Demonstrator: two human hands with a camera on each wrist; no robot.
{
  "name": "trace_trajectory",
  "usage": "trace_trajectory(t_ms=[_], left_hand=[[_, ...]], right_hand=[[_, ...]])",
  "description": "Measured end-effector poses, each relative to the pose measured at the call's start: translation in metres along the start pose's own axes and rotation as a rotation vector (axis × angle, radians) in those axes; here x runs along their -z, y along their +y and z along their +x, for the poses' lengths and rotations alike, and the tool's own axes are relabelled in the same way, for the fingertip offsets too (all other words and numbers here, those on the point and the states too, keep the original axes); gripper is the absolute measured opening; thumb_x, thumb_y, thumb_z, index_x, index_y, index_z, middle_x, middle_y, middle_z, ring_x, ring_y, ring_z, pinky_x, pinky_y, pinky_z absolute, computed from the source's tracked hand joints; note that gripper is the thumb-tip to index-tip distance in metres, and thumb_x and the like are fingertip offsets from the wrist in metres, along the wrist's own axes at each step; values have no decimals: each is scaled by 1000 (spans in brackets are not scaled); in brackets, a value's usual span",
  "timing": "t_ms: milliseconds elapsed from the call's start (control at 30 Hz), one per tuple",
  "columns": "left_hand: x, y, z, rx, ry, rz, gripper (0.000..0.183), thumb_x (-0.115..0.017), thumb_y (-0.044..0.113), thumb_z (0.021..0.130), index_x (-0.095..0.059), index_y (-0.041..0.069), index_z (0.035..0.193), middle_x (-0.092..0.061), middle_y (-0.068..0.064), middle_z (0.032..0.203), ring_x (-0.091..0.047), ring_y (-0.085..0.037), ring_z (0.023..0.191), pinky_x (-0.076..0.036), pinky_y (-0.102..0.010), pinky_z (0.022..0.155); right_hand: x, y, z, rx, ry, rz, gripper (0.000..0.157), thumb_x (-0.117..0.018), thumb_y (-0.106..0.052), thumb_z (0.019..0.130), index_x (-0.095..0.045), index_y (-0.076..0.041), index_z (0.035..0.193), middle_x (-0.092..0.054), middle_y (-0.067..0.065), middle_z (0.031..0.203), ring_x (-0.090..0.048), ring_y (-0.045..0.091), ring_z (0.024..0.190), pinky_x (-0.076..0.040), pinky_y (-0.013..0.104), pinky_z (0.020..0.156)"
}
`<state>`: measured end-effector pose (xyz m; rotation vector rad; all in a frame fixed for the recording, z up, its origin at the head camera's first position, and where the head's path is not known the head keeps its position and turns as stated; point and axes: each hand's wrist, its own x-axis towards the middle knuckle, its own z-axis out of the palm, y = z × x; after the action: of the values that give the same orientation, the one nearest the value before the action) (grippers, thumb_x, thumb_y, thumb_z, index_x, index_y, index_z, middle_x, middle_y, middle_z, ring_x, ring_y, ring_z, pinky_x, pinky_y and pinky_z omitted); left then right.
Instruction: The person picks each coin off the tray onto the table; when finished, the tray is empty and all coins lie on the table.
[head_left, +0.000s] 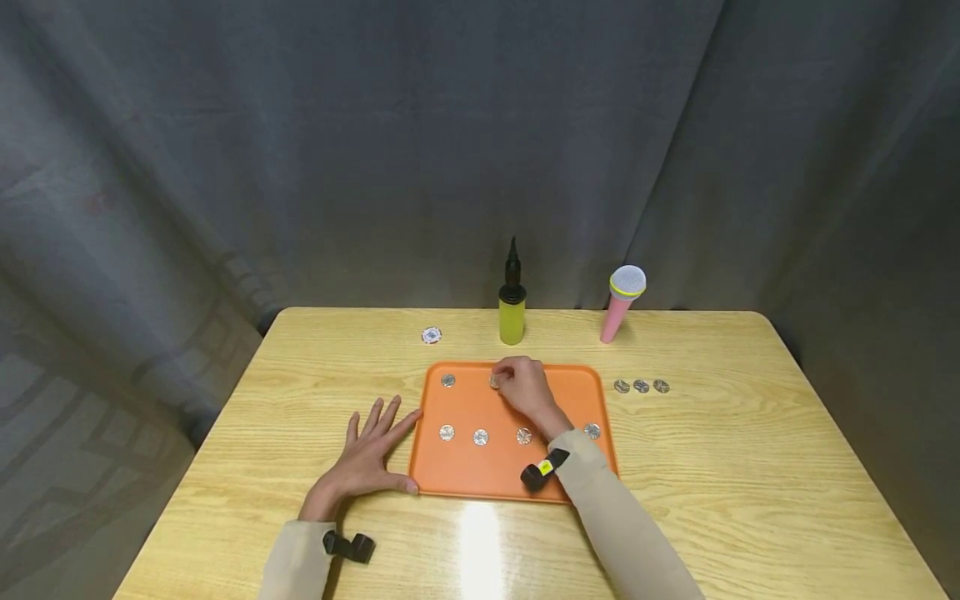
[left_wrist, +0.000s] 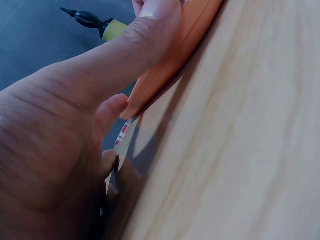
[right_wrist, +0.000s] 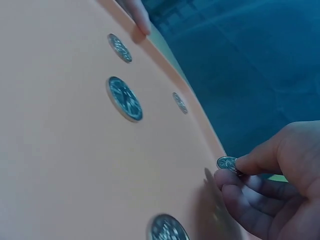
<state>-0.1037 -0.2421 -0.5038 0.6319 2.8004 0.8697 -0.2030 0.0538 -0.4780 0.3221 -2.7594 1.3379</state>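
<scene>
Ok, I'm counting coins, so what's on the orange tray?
Five coins show on the orange tray; the right hand pinches another. The right sleeve covers part of the tray; anything under it cannot be seen.

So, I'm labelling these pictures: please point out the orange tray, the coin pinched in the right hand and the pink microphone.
Orange tray [head_left: 465,472]: head view, bare floor near the front edge.
Pinched coin [right_wrist: 227,163]: right wrist view, exposed part of its face.
Pink microphone [head_left: 615,318]: head view, middle of the handle.

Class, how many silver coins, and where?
9: one coin far left on the tray, four in its nearer row, one in the right hand, three on the table at right. More may be hidden.
</scene>
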Motion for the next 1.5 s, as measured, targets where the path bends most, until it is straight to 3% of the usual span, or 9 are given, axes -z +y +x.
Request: trace_trajectory(t_ms=[233,433,867,1133,1500], left_hand=[[0,0,0,2,-6,-10,123,-69,86,60,-32,20,158,-12,-27,167,-2,-56,153,7,-79,112],[0,0,0,8,-8,-7,123,-70,85,60,-31,21,158,-12,-26,167,-1,-55,153,7,-79,112],[1,1,-1,6,-6,-12,123,-71,84,60,-32,21,158,-12,-26,167,-1,-55,153,7,-79,112],[1,1,0,6,-7,-6,124,-68,87,60,-31,22,159,-11,-25,167,-1,-55,153,7,-79,112],[1,1,0,14,-15,-8,123,-70,85,60,-31,22,159,-10,-24,168,0,-54,153,8,-79,113]], right_hand=[[13,8,-4,-18,17,13,18,-62,1,90,-79,-2,97,-79,13,94,-73,21,79,-59,36,73],[26,15,-9,-53,20,75,17,-62,2,91,-77,1,98,-77,14,83,-72,15,65,-57,25,63],[50,33,-17,-70,60,80,14,-67,-1,89,-76,3,99,-76,16,80,-70,15,64,-49,17,59],[65,45,-21,-87,101,96,14,-66,1,89,-75,5,99,-76,19,81,-73,19,66,-51,14,58],[88,61,-29,-174,143,123,15,-66,-2,92,-75,4,102,-76,21,85,-69,10,63,-52,14,58]])
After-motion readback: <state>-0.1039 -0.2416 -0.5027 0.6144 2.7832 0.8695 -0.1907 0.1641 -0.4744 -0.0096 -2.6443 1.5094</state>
